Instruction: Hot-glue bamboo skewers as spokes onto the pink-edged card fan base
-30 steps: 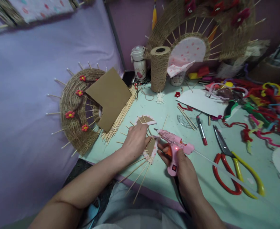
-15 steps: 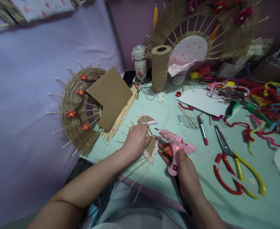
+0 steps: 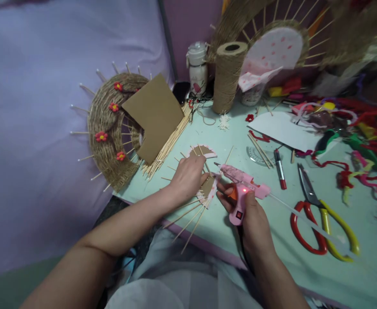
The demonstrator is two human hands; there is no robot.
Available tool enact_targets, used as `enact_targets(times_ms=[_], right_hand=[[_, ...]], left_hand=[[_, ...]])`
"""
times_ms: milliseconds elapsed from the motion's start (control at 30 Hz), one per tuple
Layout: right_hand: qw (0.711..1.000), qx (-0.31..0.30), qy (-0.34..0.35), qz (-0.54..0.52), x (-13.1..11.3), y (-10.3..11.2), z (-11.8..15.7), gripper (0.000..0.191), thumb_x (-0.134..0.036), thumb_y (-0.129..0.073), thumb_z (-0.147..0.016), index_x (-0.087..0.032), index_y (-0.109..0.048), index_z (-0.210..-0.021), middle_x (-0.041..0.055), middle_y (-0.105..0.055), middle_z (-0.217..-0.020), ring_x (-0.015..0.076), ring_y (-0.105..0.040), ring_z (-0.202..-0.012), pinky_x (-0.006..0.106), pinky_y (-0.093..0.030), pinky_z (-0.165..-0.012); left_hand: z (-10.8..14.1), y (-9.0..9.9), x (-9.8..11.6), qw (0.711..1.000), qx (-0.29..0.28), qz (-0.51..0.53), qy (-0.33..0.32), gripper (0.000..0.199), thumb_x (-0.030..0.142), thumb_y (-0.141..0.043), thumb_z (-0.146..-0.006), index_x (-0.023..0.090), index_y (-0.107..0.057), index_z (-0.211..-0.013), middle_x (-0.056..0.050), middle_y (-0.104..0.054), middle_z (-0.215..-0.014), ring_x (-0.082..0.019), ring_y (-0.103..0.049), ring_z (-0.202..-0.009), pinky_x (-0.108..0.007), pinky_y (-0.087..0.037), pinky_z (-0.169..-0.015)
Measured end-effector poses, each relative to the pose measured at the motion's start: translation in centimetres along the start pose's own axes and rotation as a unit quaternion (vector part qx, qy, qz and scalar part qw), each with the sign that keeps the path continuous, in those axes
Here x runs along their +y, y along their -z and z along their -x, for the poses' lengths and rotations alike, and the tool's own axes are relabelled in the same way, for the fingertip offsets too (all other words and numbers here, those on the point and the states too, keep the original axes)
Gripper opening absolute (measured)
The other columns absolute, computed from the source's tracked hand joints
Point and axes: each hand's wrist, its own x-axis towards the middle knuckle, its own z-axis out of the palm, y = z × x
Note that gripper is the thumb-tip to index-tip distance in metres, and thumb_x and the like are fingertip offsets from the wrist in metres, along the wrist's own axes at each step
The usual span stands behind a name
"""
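My left hand (image 3: 188,178) is over a brown cardboard piece (image 3: 209,185) edged in pink-spotted white material. Its thumb and fingers close on a thin wooden stick (image 3: 208,168) there, though the palm hides part of the grip. Several more sticks (image 3: 193,223) fan out from the cardboard toward the table's front edge. In my right hand (image 3: 255,223) is a pink glue gun (image 3: 239,180), its red light lit and a clear glue stick (image 3: 291,209) trailing from its back. The nozzle points left, just right of my left fingertips, close above the cardboard.
Red-and-yellow-handled scissors (image 3: 310,191), a marker (image 3: 280,169) and a protractor (image 3: 255,156) lie to the right. Behind stand a twine spool (image 3: 228,79) and a bottle (image 3: 197,71). A woven twine piece (image 3: 106,128) and cut cardboard (image 3: 158,118) are left; pipe cleaners (image 3: 349,156) crowd the right.
The camera view has shifted, so the table's things sit slightly right and higher. Both hands keep nearly the same place over the cardboard, and the glue gun stays in my right hand.
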Motion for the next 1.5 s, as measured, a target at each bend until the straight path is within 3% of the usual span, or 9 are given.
enact_targets(times_ms=[333,467,567,733,967,1133,1500], right_hand=[[1.000,0.018,0.007,-0.007,-0.1,-0.2,0.0,0.057,-0.072,-0.065,-0.077,-0.015,-0.072,-0.081,0.0093,-0.075,-0.102,0.0279,-0.067,-0.115,0.041,-0.054,-0.100],[1.000,0.022,0.006,-0.007,-0.2,-0.2,0.2,0.055,-0.070,-0.063,-0.080,-0.016,-0.071,-0.082,0.0084,-0.074,-0.102,0.0288,-0.066,-0.115,0.044,-0.052,-0.102],[1.000,0.019,0.008,-0.008,-0.2,-0.2,0.3,0.054,-0.069,-0.062,-0.081,-0.016,-0.071,-0.082,0.0088,-0.074,-0.103,0.0290,-0.065,-0.117,0.046,-0.051,-0.104],[0.999,0.020,0.012,-0.027,-0.1,-0.1,0.2,0.052,-0.068,-0.064,-0.081,-0.017,-0.072,-0.082,0.0077,-0.074,-0.104,0.0284,-0.066,-0.115,0.047,-0.051,-0.103],[0.999,0.014,0.010,-0.048,0.0,0.2,0.2,0.051,-0.066,-0.063,-0.083,-0.016,-0.072,-0.084,0.0072,-0.074,-0.101,0.0272,-0.065,-0.117,0.043,-0.052,-0.103],[0.998,0.025,0.002,-0.053,-0.1,0.0,0.1,0.051,-0.067,-0.065,-0.081,-0.017,-0.072,-0.083,0.0076,-0.075,-0.100,0.0278,-0.066,-0.116,0.046,-0.051,-0.104],[0.999,0.011,-0.007,-0.044,-0.1,0.1,0.0,0.053,-0.068,-0.065,-0.080,-0.017,-0.075,-0.090,0.0100,-0.076,-0.108,0.0271,-0.065,-0.118,0.042,-0.051,-0.104]], left_hand=[[0.0,1.2,-0.3,0.997,-0.019,0.075,-0.004,0.045,0.023,-0.053,-0.094,0.020,-0.047,-0.139,-0.011,-0.065,-0.128,-0.027,-0.061,-0.115,-0.040,-0.047,-0.094],[-0.2,1.7,-0.5,0.992,-0.026,0.123,-0.001,0.042,0.023,-0.050,-0.096,0.021,-0.049,-0.138,-0.009,-0.065,-0.129,-0.026,-0.062,-0.114,-0.039,-0.047,-0.095],[-0.4,1.7,-1.2,0.988,-0.005,0.148,-0.035,0.037,0.021,-0.046,-0.097,0.021,-0.054,-0.133,-0.007,-0.062,-0.134,-0.023,-0.057,-0.122,-0.038,-0.045,-0.101],[-0.7,0.8,-2.4,0.988,0.006,0.106,-0.115,0.036,0.012,-0.041,-0.095,0.021,-0.066,-0.119,-0.007,-0.061,-0.134,-0.020,-0.050,-0.128,-0.037,-0.038,-0.106],[-0.3,-0.1,-3.0,0.983,-0.005,0.045,-0.180,0.030,0.020,-0.045,-0.098,0.024,-0.067,-0.118,-0.007,-0.060,-0.139,-0.023,-0.051,-0.129,-0.040,-0.033,-0.099],[0.4,-0.1,-3.2,0.983,-0.003,0.040,-0.180,0.034,0.013,-0.042,-0.097,0.023,-0.068,-0.116,-0.007,-0.065,-0.132,-0.021,-0.055,-0.125,-0.039,-0.031,-0.097],[0.1,-0.7,-2.9,0.989,0.018,0.018,-0.147,0.032,0.020,-0.043,-0.098,0.025,-0.066,-0.121,-0.008,-0.066,-0.120,-0.023,-0.052,-0.119,-0.041,-0.031,-0.094]])
